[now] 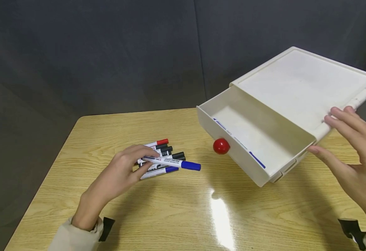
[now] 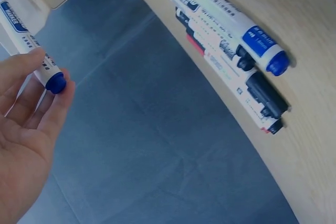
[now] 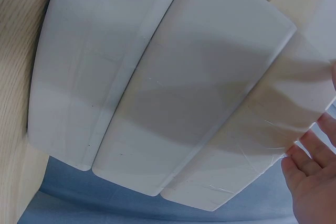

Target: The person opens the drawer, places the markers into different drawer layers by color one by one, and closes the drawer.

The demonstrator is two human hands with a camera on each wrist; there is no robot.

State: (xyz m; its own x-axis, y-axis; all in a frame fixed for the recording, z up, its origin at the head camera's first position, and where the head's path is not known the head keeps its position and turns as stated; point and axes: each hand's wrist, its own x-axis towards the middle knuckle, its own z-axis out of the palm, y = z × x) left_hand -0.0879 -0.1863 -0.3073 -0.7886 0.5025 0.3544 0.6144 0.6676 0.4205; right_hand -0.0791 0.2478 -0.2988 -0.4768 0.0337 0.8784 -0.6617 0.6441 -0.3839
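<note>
A blue-capped whiteboard marker (image 1: 170,161) is pinched between the thumb and fingers of my left hand (image 1: 117,177). In the left wrist view the marker (image 2: 32,48) slants up from the fingertips. Just beneath it, several markers (image 1: 159,172) with red, black and blue caps lie bunched on the table. My right hand (image 1: 358,150) rests its fingertips on the near right edge of a white drawer unit (image 1: 305,83), fingers fairly straight. The unit's drawer (image 1: 233,146) is pulled out toward the left and has a round red knob (image 1: 221,146) on its front.
The wood-grain table (image 1: 183,216) carries everything, with a bright reflection near its front. A dark grey cloth (image 1: 123,55) hangs behind and to the left. Blue-and-white strips (image 1: 239,143) show along the drawer's inner front wall.
</note>
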